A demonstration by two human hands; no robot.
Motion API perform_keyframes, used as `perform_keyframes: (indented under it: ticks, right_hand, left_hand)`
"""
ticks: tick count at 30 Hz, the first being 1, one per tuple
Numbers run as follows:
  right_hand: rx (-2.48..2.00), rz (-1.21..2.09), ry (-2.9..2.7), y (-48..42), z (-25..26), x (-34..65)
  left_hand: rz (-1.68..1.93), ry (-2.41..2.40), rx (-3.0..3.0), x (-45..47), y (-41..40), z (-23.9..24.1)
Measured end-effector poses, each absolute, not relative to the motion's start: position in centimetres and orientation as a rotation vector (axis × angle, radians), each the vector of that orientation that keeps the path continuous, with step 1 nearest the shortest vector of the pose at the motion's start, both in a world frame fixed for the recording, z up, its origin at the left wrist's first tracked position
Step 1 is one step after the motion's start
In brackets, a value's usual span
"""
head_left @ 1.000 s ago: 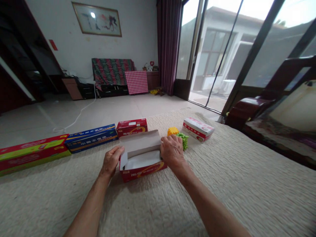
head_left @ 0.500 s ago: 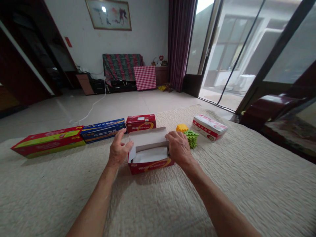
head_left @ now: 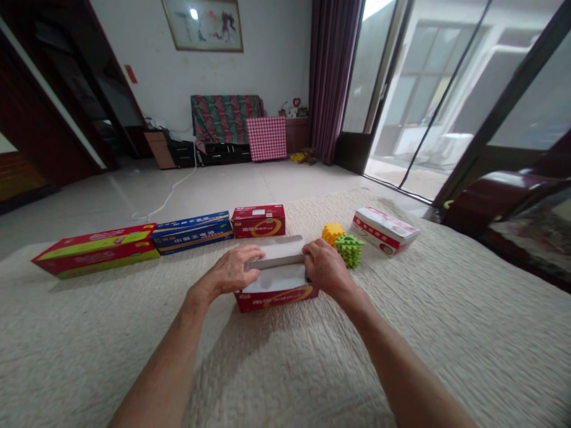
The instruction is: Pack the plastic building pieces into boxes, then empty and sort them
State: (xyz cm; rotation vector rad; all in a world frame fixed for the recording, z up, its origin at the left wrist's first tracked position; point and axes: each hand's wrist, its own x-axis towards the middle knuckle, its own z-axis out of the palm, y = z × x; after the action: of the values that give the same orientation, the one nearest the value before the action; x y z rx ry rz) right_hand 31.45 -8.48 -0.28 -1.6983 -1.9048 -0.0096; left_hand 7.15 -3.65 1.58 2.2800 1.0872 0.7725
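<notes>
A small red box lies on the cream textured cover in front of me, its pale lid flap partly lowered over white paper inside. My left hand rests on the box's left end, fingers stretched flat across the flap. My right hand curls round the box's right end, fingers pressing the flap's edge.
Behind the box stand a long red-green box, a blue box and a second small red box in a row. Yellow and green knobbly pieces and a white-red box lie to the right. Glass doors beyond.
The lid flap has come down from upright towards the box. My left hand moved from the box's left side onto the flap. The view shifted slightly.
</notes>
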Motion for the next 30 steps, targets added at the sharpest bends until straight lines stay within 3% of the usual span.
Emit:
perform_keyframes:
  ticks: [6, 11, 22, 30]
  right_hand:
    - [-1.534, 0.068, -1.821, -7.7, -1.1, 32.3]
    - [-1.514, 0.089, -1.788, -7.5, -1.2, 32.2]
    - [-1.459, 0.03, -1.714, -7.8, -0.4, 33.1]
    - [-1.845, -0.179, -1.528, -7.5, 0.1, 38.9]
  left_hand:
    - [0.758, 0.957, 1.937, 4.4, -3.5, 2.7]
    - [0.712, 0.933, 1.705, 1.8, -3.1, 0.5]
    - [0.691, 0.762, 1.666, 0.8, -1.6, -1.9]
    - [0.654, 0.82, 1.779, 0.8, -1.8, -1.2]
